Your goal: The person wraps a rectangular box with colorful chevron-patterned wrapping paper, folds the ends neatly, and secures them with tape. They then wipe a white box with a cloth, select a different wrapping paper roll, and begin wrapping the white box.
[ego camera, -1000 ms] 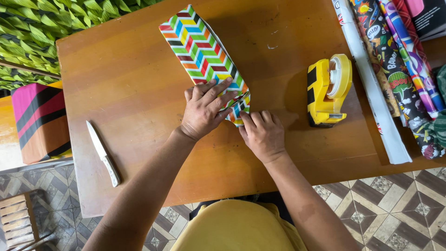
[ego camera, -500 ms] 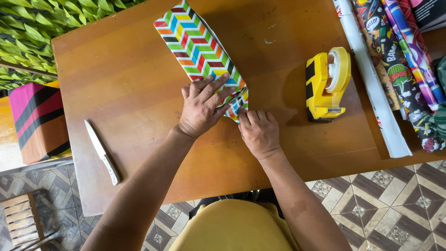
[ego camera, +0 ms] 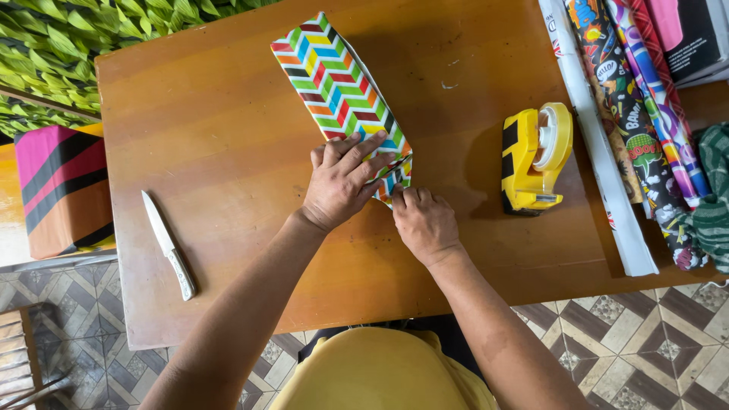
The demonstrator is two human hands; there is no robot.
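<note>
Both hands (ego camera: 380,201) on wrapped box (ego camera: 338,91) end

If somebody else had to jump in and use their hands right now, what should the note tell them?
Left hand: flat on the near end of the zigzag-wrapped box, pinning it to the wooden table.
Right hand: fingertips pressing the paper flap at the box's near end.
Nearby: yellow tape dispenser to the right, knife to the left, wrapping paper rolls at the right edge.
Done: the long sides are covered.
Left: the near end shows no tape yet.
</note>
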